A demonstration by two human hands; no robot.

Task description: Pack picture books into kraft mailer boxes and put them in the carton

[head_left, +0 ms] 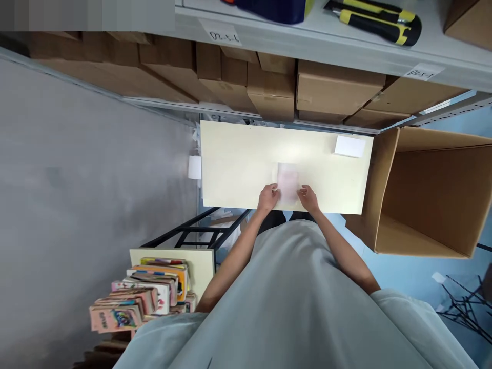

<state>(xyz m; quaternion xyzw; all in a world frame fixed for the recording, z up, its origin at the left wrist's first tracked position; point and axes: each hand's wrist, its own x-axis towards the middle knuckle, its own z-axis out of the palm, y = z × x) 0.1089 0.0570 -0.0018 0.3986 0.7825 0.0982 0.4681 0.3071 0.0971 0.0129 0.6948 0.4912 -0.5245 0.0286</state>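
Cream tabletop | blurred pinkish sheet between both hands | curled, grip unclear

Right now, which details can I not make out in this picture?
In the head view:
Pale pink rectangular item: any print lost to blur.
Left hand and right hand: too small and blurred to tell their grip.
Dark blue object: cut off by the top edge.
Books: most titles too small to read.
Shelved cardboard boxes: contents hidden by their walls.

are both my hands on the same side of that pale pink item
No, the left hand is at the left edge of the pale pink item, the right hand at its right.
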